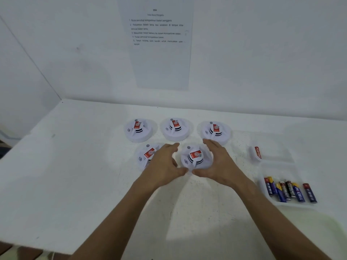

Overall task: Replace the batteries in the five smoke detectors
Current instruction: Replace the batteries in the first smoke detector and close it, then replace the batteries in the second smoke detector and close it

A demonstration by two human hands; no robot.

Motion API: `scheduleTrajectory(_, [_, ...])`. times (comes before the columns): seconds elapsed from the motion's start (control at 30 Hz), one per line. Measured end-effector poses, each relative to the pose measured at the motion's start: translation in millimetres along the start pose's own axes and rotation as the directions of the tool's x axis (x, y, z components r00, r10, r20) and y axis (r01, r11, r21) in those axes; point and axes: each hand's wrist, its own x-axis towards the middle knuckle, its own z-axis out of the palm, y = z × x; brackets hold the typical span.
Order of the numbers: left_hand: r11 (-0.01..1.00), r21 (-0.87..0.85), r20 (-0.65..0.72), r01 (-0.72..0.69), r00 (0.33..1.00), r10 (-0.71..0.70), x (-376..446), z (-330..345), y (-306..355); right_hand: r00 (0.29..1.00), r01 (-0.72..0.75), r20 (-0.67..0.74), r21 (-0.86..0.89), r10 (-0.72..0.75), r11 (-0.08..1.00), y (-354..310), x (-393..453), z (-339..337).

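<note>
Both hands open: left hand (165, 164) & right hand (219, 164) cup the near-right smoke detector (195, 156) on the table (75, 166), maybe touching. The left one could bump the next detector (145, 156). Batteries (289, 190) wait in a tray (277, 166), right.

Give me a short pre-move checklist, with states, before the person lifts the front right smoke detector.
1. Both hands free: ok. Left hand and right hand hold nothing, fingers straight.
2. Hands flank the front right detector: ok; actual contact, cannot tell.
3. All five detectors on the table: ok, three behind, two in front.
4. Neighbour clearance: not ok. The left hand overlaps the front left detector.
5. Batteries within reach: ok, in the clear tray at right.
6. New versus used batteries: cannot tell.
</note>
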Motion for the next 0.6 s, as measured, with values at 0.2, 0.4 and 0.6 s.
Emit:
scheduleTrajectory(0.2, [0.997, -0.014, -0.130, 0.072, 0.989, -0.073, -20.1, -66.3, -22.4, 0.991, 0.089, 0.103, -0.009, -0.088, 0.996, -43.1, 17.9, 18.1])
scheduleTrajectory(0.4, [0.994, 0.016, -0.011, 0.106, 0.994, -0.106, -32.8, -85.8, -54.5, 0.965, 0.088, 0.251, -0.047, -0.073, 0.995, -68.7, 40.8, 56.0])
scheduleTrajectory(0.6, [0.993, 0.082, 0.080, 0.090, 0.992, -0.097, -21.3, -68.0, -80.0, 0.954, 0.090, 0.296, -0.121, -0.050, 0.989, -70.4, 53.3, 78.6])
